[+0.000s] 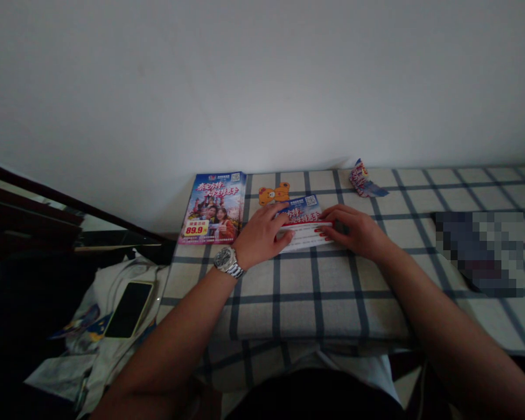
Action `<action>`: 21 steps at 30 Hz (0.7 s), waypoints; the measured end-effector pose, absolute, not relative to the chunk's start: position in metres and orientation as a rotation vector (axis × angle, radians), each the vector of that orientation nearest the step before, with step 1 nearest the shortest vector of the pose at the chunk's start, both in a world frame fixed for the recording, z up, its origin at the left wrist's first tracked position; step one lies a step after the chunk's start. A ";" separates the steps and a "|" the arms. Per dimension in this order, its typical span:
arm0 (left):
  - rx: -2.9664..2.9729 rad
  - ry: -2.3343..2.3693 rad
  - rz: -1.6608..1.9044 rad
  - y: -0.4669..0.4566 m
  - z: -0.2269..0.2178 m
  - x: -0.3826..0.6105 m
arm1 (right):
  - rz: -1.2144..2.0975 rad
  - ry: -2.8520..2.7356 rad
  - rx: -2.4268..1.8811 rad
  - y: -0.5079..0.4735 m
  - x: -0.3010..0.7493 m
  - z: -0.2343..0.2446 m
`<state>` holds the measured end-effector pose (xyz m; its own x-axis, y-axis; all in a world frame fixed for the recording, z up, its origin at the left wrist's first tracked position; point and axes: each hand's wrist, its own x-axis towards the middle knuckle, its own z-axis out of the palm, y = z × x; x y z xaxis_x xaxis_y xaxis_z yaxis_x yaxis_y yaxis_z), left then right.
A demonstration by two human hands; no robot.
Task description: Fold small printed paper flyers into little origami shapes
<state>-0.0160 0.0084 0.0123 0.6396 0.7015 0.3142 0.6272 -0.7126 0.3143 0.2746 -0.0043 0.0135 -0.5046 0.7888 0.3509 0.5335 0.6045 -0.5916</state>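
Observation:
A colourful flyer (pixel 305 219) lies on the checked cloth (pixel 315 291), partly folded over so its white side shows. My left hand (pixel 262 233), with a silver watch (pixel 227 261) on its wrist, lies flat on the flyer's left part with fingers stretched out. My right hand (pixel 354 230) presses on the flyer's right edge, fingers extended along the fold. Neither hand grips anything.
A stack of the same flyers (pixel 213 207) lies at the cloth's left edge. An orange bear-shaped item (pixel 274 193) sits behind the flyer. A folded paper piece (pixel 363 178) lies near the wall. A phone (pixel 128 309) rests on clothing lower left. A blurred patch (pixel 481 248) is at right.

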 end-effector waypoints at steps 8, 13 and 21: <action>2.652 1.060 0.578 0.009 0.011 -0.015 | 0.550 -2.241 -1.045 -0.005 0.274 0.014; 2.632 1.024 0.579 0.008 0.011 -0.011 | 0.506 -2.226 -1.094 -0.004 0.274 0.014; 2.528 0.983 0.638 0.007 0.009 -0.007 | 0.396 -2.225 -1.134 0.003 0.277 0.003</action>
